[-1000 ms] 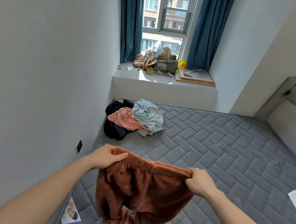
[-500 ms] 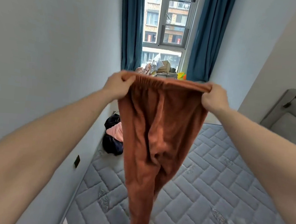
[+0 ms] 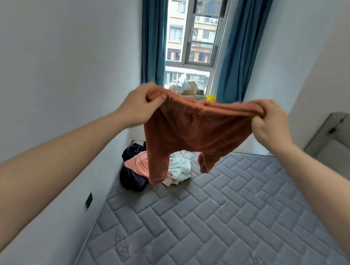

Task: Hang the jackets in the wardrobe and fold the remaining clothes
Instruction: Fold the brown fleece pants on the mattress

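Head view shows the left hand (image 3: 139, 102) and the right hand (image 3: 270, 123) each pinching one end of the waistband of the rust-brown trousers (image 3: 191, 129), which hang in the air above the grey mattress (image 3: 214, 222). Behind the trouser legs, a pile of clothes (image 3: 144, 168) lies on the mattress near the wall, below the window (image 3: 192, 37).

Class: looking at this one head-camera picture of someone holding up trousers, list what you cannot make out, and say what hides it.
Head view:
- Windowsill clutter: waistband of the brown trousers covers it.
- Clothes pile: a hanging leg crosses it.
- Headboard: cut off by right edge.
- Left hand: motion-blurred.
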Demonstrator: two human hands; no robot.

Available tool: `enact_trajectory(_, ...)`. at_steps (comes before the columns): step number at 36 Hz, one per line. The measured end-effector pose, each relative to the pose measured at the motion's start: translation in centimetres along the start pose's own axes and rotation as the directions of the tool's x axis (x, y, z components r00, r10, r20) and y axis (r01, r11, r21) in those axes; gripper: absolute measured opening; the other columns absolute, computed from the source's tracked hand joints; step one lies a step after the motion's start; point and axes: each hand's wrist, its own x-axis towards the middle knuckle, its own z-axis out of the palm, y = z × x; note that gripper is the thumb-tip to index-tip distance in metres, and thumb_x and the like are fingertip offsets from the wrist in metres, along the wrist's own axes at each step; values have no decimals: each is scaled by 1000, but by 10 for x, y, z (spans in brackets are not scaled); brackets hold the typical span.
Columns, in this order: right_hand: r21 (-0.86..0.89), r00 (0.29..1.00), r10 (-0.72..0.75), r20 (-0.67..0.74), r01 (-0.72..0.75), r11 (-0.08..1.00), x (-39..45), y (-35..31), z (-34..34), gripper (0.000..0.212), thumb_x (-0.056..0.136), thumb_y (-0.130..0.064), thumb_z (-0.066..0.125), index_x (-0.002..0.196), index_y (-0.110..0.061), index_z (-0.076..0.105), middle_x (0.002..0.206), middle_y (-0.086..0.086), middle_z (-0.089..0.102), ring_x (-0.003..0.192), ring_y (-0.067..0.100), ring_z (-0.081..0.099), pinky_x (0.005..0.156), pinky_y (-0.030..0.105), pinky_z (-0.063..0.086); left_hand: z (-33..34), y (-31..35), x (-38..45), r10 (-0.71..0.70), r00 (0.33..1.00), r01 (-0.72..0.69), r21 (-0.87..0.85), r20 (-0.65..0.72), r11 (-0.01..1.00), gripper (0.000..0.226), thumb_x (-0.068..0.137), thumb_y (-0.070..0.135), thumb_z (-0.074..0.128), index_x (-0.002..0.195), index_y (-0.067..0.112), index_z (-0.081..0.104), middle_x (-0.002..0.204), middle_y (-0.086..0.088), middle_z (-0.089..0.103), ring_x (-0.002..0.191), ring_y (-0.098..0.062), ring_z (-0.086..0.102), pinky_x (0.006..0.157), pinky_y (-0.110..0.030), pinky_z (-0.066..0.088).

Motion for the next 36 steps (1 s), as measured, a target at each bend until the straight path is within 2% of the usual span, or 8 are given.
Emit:
enact_trajectory(5, -91, 947, 144, 286, -123, 988, -99, 52, 45, 42, 75, 6, 59, 110, -11, 74, 110, 14, 70, 106, 35, 63, 93, 38, 47, 53, -56, -89, -142, 961, 124, 88, 239, 988, 9, 97, 38, 64, 97, 29, 67, 90, 17, 63, 83, -4, 56, 69, -13, 38)
enact_trajectory(9, -224, 800, 308, 516, -221, 949, -187, 88, 84, 26, 79, -1, 61, 97, -15, 73, 100, 11, 70, 102, 36, 64, 84, 40, 49, 94, -95, -171, -213, 872, 193, 89, 441, 977, 15, 95, 31, 69, 92, 44, 62, 89, 25, 62, 84, 17, 56, 73, -10, 39)
enact_trajectory(14, -360, 568, 454, 686, -277, 891, -281, 112, 126, 31, 83, -4, 55, 101, -18, 75, 107, 8, 71, 108, 30, 64, 87, 34, 49, 143, -148, -263, -441, 690, 341, 281, 573, 897, 31, 93, 46, 68, 78, 25, 50, 73, 9, 51, 72, -15, 50, 66, -30, 38)
enact_trajectory(22, -456, 308, 531, 790, -285, 843, -378, 130, 159, 44, 86, -6, 49, 119, -25, 71, 126, 2, 67, 120, 22, 60, 96, 26, 45, 190, -197, -376, -625, 453, 522, 379, 636, 764, 36, 90, 46, 70, 73, 27, 44, 70, 10, 52, 69, -11, 48, 60, -23, 33)
enact_trajectory(26, -483, 241, 555, 796, -299, 823, -407, 138, 166, 46, 87, -5, 49, 121, -26, 72, 128, 2, 67, 121, 21, 60, 98, 25, 45, 205, -207, -409, -646, 403, 560, 383, 648, 734, 32, 92, 40, 70, 77, 27, 45, 83, 13, 54, 78, -9, 53, 70, -24, 40)
enact_trajectory(29, -500, 196, 560, 805, -283, 818, -426, 144, 171, 44, 90, -4, 49, 122, -25, 71, 128, 2, 67, 120, 22, 60, 98, 26, 46, 216, -213, -426, -661, 372, 576, 396, 652, 715, 29, 92, 31, 72, 78, 26, 47, 79, 13, 56, 71, -3, 52, 63, -15, 39)
enact_trajectory(33, -519, 141, 569, 810, -277, 809, -448, 154, 178, 41, 92, -4, 49, 120, -25, 71, 127, 4, 65, 118, 23, 60, 97, 28, 47, 226, -220, -441, -670, 333, 567, 427, 663, 704, 32, 91, 24, 68, 74, 29, 41, 83, 10, 53, 80, -14, 52, 74, -31, 43)
enact_trajectory(36, -534, 98, 573, 813, -265, 803, -464, 161, 186, 42, 93, -4, 48, 123, -23, 70, 128, 4, 62, 120, 23, 59, 99, 28, 46, 234, -226, -451, -675, 323, 544, 454, 663, 706, 20, 90, 22, 62, 82, 28, 45, 93, 7, 55, 88, -17, 53, 73, -30, 38)
